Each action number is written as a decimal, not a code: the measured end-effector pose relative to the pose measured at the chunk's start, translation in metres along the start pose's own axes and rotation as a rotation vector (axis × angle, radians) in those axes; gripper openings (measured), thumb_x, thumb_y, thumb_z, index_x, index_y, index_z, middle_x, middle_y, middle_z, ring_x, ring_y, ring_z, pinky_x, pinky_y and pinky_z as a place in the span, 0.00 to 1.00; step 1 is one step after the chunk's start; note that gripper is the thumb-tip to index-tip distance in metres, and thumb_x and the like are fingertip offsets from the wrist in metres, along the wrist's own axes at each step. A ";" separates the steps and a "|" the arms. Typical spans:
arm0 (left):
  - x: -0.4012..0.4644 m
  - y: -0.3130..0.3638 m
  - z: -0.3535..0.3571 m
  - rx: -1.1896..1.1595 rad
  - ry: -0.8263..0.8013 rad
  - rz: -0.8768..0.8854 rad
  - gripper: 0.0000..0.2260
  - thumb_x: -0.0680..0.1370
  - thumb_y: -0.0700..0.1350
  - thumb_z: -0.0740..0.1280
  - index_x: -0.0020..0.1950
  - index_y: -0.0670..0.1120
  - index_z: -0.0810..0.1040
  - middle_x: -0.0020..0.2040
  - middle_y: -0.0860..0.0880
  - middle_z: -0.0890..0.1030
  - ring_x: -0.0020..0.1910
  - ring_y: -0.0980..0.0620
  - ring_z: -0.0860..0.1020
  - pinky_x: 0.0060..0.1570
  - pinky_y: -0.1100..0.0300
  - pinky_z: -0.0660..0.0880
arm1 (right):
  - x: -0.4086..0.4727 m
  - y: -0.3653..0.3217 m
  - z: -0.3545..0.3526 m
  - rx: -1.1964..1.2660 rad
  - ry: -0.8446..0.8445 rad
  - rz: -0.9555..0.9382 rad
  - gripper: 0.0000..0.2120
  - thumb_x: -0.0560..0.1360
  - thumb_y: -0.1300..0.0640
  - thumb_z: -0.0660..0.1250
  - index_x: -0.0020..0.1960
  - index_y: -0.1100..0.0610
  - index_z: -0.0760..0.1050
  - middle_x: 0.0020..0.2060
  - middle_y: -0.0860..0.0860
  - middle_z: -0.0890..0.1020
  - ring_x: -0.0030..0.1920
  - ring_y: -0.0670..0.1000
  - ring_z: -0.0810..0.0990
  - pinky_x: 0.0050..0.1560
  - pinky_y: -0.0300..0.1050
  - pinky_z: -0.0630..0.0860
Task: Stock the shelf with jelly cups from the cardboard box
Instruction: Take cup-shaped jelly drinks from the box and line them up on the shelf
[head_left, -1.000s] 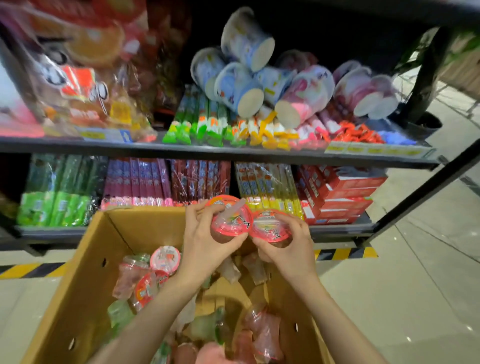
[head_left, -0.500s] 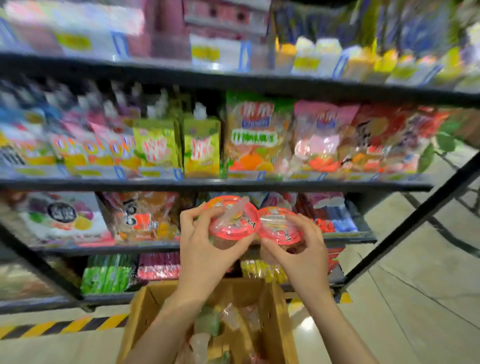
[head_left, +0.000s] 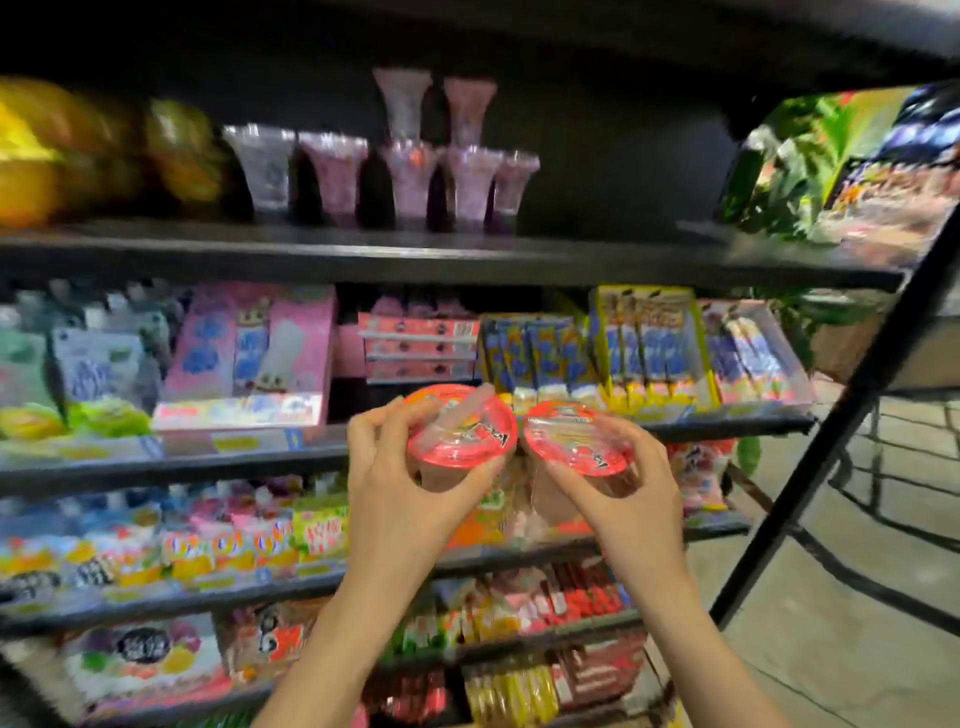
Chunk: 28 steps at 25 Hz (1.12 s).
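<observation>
Two red-lidded jelly cups held up side by side in front of the shelving, rims touching or nearly so; left jelly cup (head_left: 460, 434) gripped by left hand (head_left: 400, 486), fingers curled round the far side, thumb on the near wall under the lid; right jelly cup (head_left: 574, 441) gripped by right hand (head_left: 631, 491), fingers wrapped over the lid's right edge, thumb under the rim; both cups tilted, lids facing the camera; behind them a black shelf (head_left: 363, 260) carrying a blurred row of clear purple jelly cups (head_left: 395, 182), two more stacked on top; pink snack boxes (head_left: 260, 353) and yellow-blue packs (head_left: 613, 348) on the level below; grey floor (head_left: 857, 649) at right.
</observation>
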<state>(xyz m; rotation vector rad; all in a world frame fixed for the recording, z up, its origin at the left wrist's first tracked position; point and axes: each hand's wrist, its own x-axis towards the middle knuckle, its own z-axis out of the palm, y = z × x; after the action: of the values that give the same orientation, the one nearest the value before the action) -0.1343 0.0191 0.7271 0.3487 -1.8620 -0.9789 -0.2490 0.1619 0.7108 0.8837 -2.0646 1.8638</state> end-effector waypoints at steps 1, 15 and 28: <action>0.013 0.009 -0.002 -0.013 -0.001 0.020 0.23 0.62 0.55 0.73 0.51 0.68 0.67 0.57 0.53 0.68 0.56 0.64 0.69 0.52 0.75 0.66 | 0.010 -0.012 -0.001 0.002 -0.011 -0.014 0.22 0.58 0.36 0.71 0.50 0.31 0.72 0.55 0.35 0.73 0.56 0.30 0.70 0.51 0.23 0.68; 0.176 0.061 0.055 -0.067 0.038 0.149 0.25 0.63 0.59 0.75 0.57 0.55 0.72 0.56 0.51 0.68 0.51 0.62 0.70 0.45 0.78 0.67 | 0.176 -0.061 -0.027 0.093 0.132 -0.185 0.25 0.62 0.43 0.75 0.57 0.45 0.74 0.56 0.47 0.78 0.56 0.44 0.77 0.52 0.41 0.76; 0.284 0.049 0.198 0.147 0.048 -0.059 0.28 0.68 0.59 0.72 0.61 0.52 0.66 0.54 0.48 0.62 0.48 0.52 0.67 0.47 0.61 0.65 | 0.370 0.029 -0.057 -0.137 -0.034 -0.157 0.28 0.67 0.42 0.71 0.63 0.50 0.69 0.57 0.51 0.76 0.55 0.48 0.75 0.47 0.34 0.70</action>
<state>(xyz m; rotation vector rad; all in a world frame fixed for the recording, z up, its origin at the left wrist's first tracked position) -0.4347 -0.0278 0.8993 0.5143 -1.8936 -0.8670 -0.5725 0.1124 0.8956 1.0169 -2.0491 1.6178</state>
